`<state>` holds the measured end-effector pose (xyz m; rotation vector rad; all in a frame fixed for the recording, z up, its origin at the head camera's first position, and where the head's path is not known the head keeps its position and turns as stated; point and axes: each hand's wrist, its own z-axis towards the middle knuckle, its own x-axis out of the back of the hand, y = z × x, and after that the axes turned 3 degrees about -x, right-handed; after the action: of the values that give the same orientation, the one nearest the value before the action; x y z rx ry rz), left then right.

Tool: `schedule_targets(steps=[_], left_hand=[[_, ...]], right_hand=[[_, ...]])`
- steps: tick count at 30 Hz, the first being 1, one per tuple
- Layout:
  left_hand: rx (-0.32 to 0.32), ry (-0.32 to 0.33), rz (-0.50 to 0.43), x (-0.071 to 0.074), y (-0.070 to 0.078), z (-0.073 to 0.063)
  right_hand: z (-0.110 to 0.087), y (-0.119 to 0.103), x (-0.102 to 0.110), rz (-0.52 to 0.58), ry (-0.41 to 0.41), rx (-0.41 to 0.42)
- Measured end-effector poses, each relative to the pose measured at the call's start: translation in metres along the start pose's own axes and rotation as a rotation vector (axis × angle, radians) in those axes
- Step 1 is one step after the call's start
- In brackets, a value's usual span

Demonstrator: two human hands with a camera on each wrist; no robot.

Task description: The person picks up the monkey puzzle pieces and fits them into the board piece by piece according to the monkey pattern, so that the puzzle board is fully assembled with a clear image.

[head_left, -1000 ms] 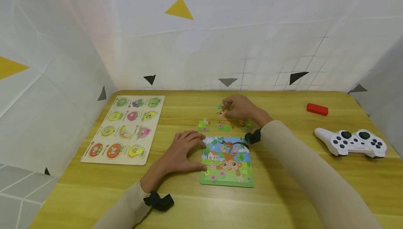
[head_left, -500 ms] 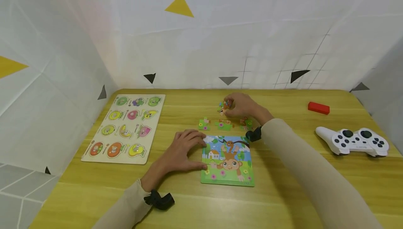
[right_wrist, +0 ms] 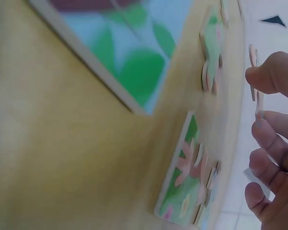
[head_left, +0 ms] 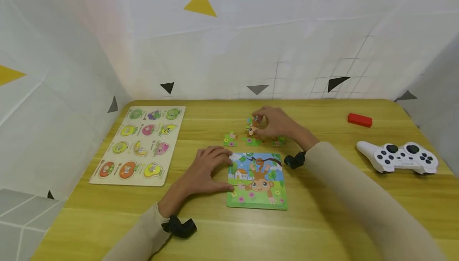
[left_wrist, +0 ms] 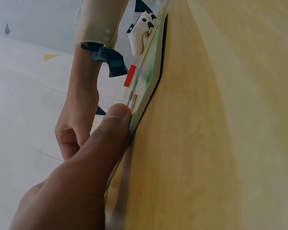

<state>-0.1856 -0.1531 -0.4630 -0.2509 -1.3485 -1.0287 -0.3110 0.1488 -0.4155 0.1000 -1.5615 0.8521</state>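
A square monkey picture puzzle (head_left: pixel 256 203) lies flat with its pieces fitted together. My left hand (head_left: pixel 204 173) rests along its left edge, thumb at the lower part and fingertips near the upper corner. In the left wrist view the thumb (left_wrist: pixel 103 139) lies against the edge. Behind the puzzle, my right hand (head_left: pixel 275 123) pinches a small jigsaw piece (head_left: pixel 251 131) showing an eye, between thumb and forefinger. Below and beside it lie a green piece (head_left: pixel 230 139), a middle piece (head_left: pixel 253 142) and a right piece (head_left: pixel 279 141). My right hand partly covers the farthest piece.
A wooden fruit puzzle board (head_left: pixel 140 149) lies at the left of the table. At the right are a white game controller (head_left: pixel 399 158) and a red block (head_left: pixel 359 120). A pale, patterned sheet (head_left: pixel 233 53) stands behind the table's far edge.
My right hand, still pinching the jigsaw piece, has shifted slightly nearer and its wrist rightward; the piece now overlaps the row in front more closely. My left hand stays at the puzzle's edge.
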Motion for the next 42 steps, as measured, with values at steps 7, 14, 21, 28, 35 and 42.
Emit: schedule_targets(steps=[7, 14, 21, 28, 35, 42], left_hand=[[0.0, 0.004, -0.003, 0.001, 0.0, -0.001], [0.005, -0.001, -0.008, 0.002, 0.002, -0.001], [0.006, 0.005, -0.01, 0.001, 0.002, -0.002], [0.002, 0.008, 0.003, 0.001, 0.001, 0.0], [-0.009, 0.026, 0.002, 0.0, 0.001, 0.0], [-0.009, 0.023, 0.0, 0.001, 0.002, -0.001]], right_hand=[[-0.02, -0.016, 0.0, 0.024, 0.028, 0.109], [-0.04, -0.026, -0.001, 0.022, 0.035, 0.184], [-0.06, -0.034, -0.003, 0.01, 0.031, 0.215], [-0.081, -0.04, -0.009, -0.015, 0.016, 0.224], [-0.095, -0.048, -0.018, -0.007, -0.02, 0.232], [-0.106, -0.055, -0.023, -0.014, -0.072, 0.241]])
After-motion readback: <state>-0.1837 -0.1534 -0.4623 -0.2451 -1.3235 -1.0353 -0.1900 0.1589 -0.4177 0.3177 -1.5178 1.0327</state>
